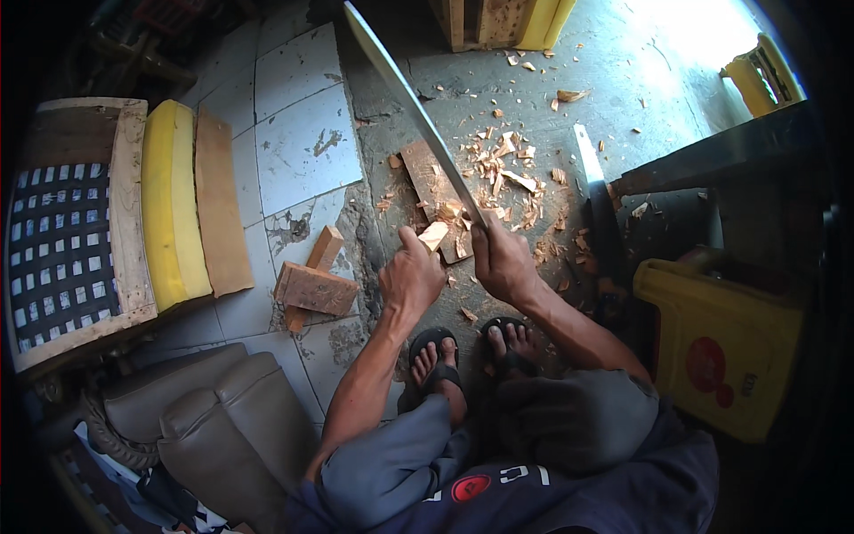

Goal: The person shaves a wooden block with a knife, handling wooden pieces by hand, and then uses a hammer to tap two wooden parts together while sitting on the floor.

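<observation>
left hand [412, 280] grips wood [433, 236], right hand [510, 264] a machete [434, 136], while a yellow container [674, 378] hides its contents.

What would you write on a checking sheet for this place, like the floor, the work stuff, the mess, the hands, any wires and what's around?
Surface: grey concrete floor, with worn white tiles to the left.
Job's things: wood piece and long blade; a flat board lies on the concrete.
Clutter: wood chips scattered about; two wooden blocks, one across the other, on the tiles.
Hands: left hand holds the wood piece; right hand grips the long blade.
Cables: nothing seen.
Surroundings: webbed frame and yellow foam left; yellow box right.
</observation>
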A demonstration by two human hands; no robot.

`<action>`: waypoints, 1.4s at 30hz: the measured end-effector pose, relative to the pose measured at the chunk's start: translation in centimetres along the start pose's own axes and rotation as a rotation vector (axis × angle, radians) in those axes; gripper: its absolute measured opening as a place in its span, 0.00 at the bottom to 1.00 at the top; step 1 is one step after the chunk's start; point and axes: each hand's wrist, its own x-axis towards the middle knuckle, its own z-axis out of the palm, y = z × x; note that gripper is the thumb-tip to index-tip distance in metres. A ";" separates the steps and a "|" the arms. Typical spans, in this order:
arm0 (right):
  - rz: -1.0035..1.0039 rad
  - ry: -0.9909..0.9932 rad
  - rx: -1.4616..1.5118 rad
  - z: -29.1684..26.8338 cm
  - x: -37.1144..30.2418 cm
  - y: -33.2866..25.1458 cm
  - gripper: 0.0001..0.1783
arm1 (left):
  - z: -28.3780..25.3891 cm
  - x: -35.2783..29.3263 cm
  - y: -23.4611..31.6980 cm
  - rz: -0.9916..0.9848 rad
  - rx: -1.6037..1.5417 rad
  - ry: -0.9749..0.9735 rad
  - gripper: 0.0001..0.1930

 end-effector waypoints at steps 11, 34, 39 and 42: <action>-0.004 0.004 0.060 -1.6 -0.7 -0.2 0.09 | 0.6 0.0 1.3 -0.117 -0.055 -0.066 0.23; 0.068 -0.257 -0.284 0.3 -3.0 5.4 0.14 | 0.7 -0.2 0.6 -0.077 -0.057 -0.030 0.25; 0.187 -0.269 -0.181 -0.8 -0.3 0.3 0.11 | 0.5 -1.3 -0.8 -0.113 -0.057 -0.022 0.25; 0.017 -0.069 -0.028 -2.1 -1.8 0.7 0.09 | 0.5 -0.6 -0.3 -0.101 -0.077 -0.025 0.25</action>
